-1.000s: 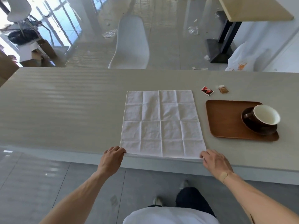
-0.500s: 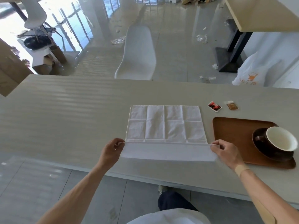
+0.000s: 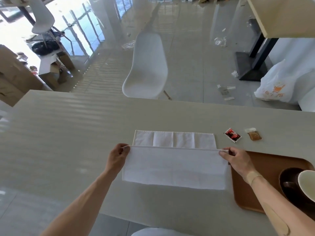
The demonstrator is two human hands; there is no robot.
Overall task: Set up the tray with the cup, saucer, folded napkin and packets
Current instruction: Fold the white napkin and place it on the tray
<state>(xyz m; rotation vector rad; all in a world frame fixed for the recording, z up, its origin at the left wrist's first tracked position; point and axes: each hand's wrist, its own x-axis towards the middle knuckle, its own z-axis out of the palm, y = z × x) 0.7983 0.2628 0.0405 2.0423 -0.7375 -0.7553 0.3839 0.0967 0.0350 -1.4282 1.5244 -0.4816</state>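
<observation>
A white cloth napkin (image 3: 173, 166) lies on the pale table (image 3: 68, 133), its near half lifted and carried over the far half. My left hand (image 3: 117, 157) pinches the left corner of the raised edge and my right hand (image 3: 237, 159) pinches the right corner. A brown wooden tray (image 3: 255, 169) sits to the right, partly under my right forearm. On it stands a dark saucer (image 3: 288, 183) with a cup (image 3: 306, 184), white inside, cut off by the frame edge. A red packet (image 3: 232, 135) and a brown packet (image 3: 254, 134) lie on the table beyond the tray.
A white chair (image 3: 148, 65) stands past the table's far edge. Another table with a black base (image 3: 252, 65) and a white plastic bag (image 3: 279, 84) are at the back right. Cardboard boxes (image 3: 15, 74) sit at the left.
Both hands took the napkin's near edge and carried it away from me over the far half, so more of the cloth is now doubled. The view also tilted closer.
</observation>
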